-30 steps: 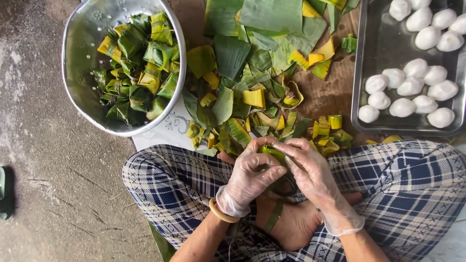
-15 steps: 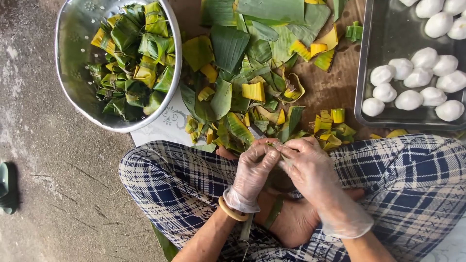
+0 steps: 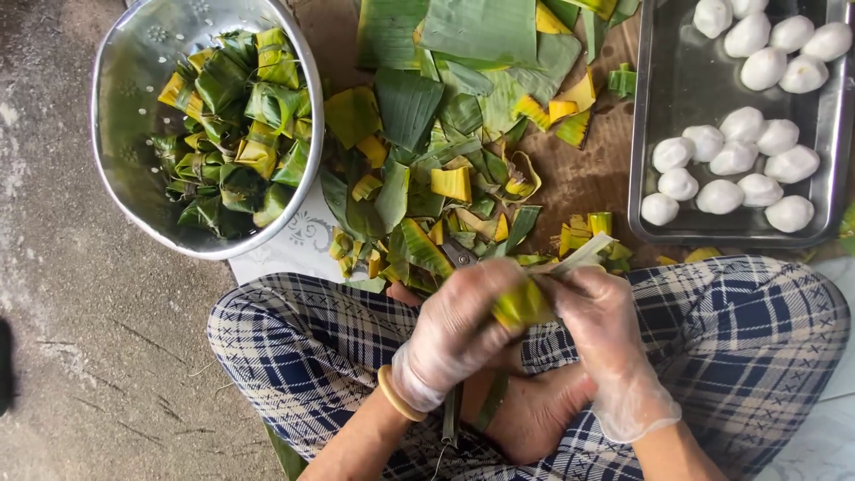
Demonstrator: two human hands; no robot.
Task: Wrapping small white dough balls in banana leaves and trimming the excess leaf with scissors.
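**Now: both hands wrap a leaf parcel**

Far left, a metal bowl [image 3: 134,191] holds folded parcels; far right, a tray [image 3: 663,53] holds white dough balls [image 3: 739,160]. Between them lies a pile of leaf scraps [image 3: 445,151]. Near, over crossed legs, the gloved left hand [image 3: 459,325] and right hand [image 3: 606,325] close together, clamped on a leaf parcel [image 3: 524,303].

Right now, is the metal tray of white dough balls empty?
No. The metal tray holds many white dough balls in two clusters.
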